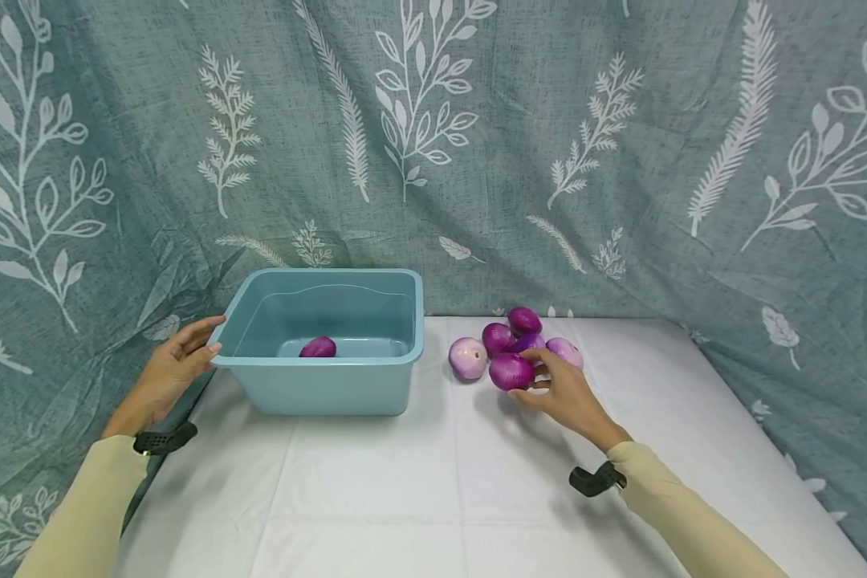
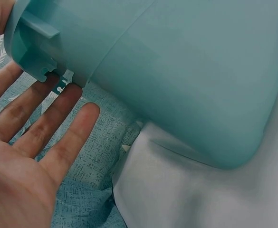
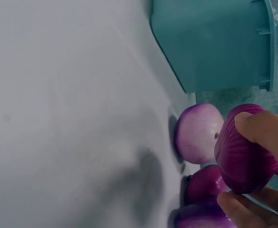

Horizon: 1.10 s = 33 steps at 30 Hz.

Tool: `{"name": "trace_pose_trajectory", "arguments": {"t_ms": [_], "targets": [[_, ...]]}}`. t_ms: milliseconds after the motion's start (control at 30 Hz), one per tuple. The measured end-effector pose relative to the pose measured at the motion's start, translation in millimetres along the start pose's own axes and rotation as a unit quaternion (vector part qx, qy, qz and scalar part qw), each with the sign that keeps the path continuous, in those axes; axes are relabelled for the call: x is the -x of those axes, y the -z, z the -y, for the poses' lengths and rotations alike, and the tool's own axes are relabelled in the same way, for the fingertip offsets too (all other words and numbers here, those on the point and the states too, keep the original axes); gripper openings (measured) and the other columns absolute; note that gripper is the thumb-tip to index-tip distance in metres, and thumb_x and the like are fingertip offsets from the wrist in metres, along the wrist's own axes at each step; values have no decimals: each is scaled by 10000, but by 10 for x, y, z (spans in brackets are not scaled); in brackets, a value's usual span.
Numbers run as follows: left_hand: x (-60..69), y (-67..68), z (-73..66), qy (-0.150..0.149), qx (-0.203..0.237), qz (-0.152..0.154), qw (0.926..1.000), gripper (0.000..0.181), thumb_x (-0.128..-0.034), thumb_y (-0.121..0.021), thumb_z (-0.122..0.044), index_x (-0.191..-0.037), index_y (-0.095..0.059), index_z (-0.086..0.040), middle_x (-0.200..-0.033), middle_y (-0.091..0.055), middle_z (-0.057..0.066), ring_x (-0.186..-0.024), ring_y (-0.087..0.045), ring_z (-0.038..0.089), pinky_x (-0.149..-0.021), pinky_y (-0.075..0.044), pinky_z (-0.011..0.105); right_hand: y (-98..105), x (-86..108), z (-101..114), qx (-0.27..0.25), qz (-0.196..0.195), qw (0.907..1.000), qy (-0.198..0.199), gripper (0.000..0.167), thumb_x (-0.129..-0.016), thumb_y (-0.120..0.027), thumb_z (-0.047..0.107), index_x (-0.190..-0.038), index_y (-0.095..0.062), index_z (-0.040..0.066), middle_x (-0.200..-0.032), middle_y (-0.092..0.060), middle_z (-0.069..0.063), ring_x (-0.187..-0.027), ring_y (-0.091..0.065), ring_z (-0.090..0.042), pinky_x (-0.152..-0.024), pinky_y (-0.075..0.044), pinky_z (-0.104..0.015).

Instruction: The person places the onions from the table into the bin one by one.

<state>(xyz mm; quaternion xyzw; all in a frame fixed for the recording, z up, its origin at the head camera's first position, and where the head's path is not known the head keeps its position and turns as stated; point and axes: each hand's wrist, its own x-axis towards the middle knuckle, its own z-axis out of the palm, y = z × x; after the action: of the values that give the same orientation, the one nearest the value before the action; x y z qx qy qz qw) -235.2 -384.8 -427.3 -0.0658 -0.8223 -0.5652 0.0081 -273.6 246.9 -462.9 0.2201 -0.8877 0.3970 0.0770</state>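
Purple onion (image 1: 509, 372) pinched in the fingers of my right hand (image 1: 567, 395) beside the other onions (image 1: 467, 358); my left hand (image 1: 169, 369), fingers loosely extended, touches the tub (image 1: 325, 389) (perhaps steadying it); I judge this the pick-up, wanting steady clearance next

Teal tub (image 1: 325, 389) is smooth plastic, low sheen; red onions (image 1: 510, 372) have glossy, finely ribbed skin, pale onion (image 1: 466, 359) smoother, soft shine. White desk cover (image 1: 368, 482) is matt cloth, faintly creased; backdrop (image 1: 477, 233) wrinkled matt fabric, woven-looking. Sleeves (image 1: 79, 506) matt cloth.
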Motion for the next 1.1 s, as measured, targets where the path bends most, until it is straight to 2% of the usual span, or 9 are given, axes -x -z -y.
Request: {"name": "trace_pose_trajectory", "arguments": {"t_ms": [267,333,433,500,567,767,867,1000,1100], "targets": [[11,-8,-8,75,-81,-44,9999,625,-1079,-551,-398,-1640,-288,-320,-1692,-213,133,-1486,-312,295,-1036,-517,289,20,-65,168,95,-12,9999,-53,669,-825,-907,303,-1364,-572,91,-1253,-652,-151,-992,-720,-284,-870,-628,-448],[13,-10,-14,120,-96,-49,9999,630,-1075,-551,-412,-1640,-285,-324,-1693,-212,125,-1496,-298,317,-1079,-503,361,23,-91,204,76,-29,10000,1,671,-827,-904,314,-1366,-572,93,-1255,-651,-164,-981,-724,-301,-867,-626,-476],[17,-9,-20,162,-93,-56,9998,633,-1072,-552,-424,-1639,-284,-335,-1696,-210,111,-1504,-285,328,-1124,-462,468,25,-138,271,21,-91,9999,116,659,-820,-912,289,-1354,-578,95,-1269,-658,-166,-967,-736,-301,-857,-632,-458],[20,-7,-20,139,-84,-43,9999,637,-1073,-550,-423,-1641,-278,-332,-1696,-208,113,-1505,-283,332,-1132,-448,495,21,-171,320,-10,-132,9997,215,648,-816,-915,270,-1342,-582,92,-1281,-658,-155,-968,-741,-291,-859,-635,-428],[24,-5,-18,125,-68,-43,9999,635,-1073,-551,-419,-1641,-281,-332,-1696,-210,107,-1505,-285,321,-1126,-460,471,13,-208,376,-81,-160,9994,298,644,-812,-919,248,-1339,-585,89,-1297,-655,-137,-979,-740,-272,-867,-633,-410],[20,-7,1,87,-9,-41,10000,632,-1073,-556,-405,-1640,-288,-323,-1693,-224,102,-1491,-310,282,-1035,-518,280,-36,-321,547,-460,-162,9978,455,638,-796,-924,150,-1335,-592,62,-1289,-635,-108,-1008,-733,-266,-879,-628,-415],[17,-4,12,94,21,-34,9999,633,-1073,-555,-406,-1641,-286,-325,-1695,-216,103,-1496,-303,288,-997,-518,217,-65,-380,632,-346,-193,9980,489,632,-793,-929,183,-1326,-606,79,-1265,-644,-77,-1000,-730,-234,-864,-632,-366],[9,4,16,119,-8,-32,9999,633,-1072,-552,-420,-1639,-284,-337,-1697,-211,101,-1503,-289,307,-1064,-508,310,-102,-472,753,-189,-195,9979,593,627,-802,-924,269,-1325,-617,111,-1268,-650,-47,-1014,-719,-230,-866,-633,-367],[0,-6,12,173,-16,-44,9998,631,-1066,-557,-436,-1633,-294,-349,-1694,-220,92,-1508,-282,317,-1140,-446,476,-123,-522,842,-134,-207,9976,641,632,-805,-920,296,-1333,-616,125,-1279,-652,-33,-1031,-714,-236,-876,-631,-392]]}}
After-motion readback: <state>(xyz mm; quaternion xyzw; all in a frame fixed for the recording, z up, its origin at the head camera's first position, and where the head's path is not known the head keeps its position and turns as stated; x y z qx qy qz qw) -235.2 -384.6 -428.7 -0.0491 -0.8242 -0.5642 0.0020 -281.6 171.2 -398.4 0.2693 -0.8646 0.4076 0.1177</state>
